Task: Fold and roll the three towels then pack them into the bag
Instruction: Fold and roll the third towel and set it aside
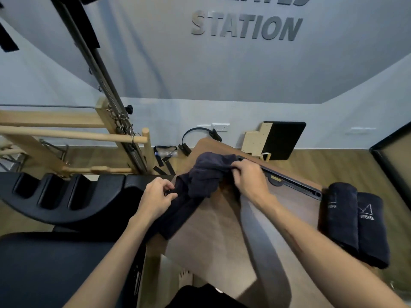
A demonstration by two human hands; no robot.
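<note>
Dark towel bunched over table far-left edge, left hand and right hand each pinching an edge, probably corners; soft, limp, light, non-slippery — best taken at corners.

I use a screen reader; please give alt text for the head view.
Both hands, left hand and right hand, grip a crumpled dark towel over a wooden table. Two rolled towels lie side by side at the table's right.
</note>
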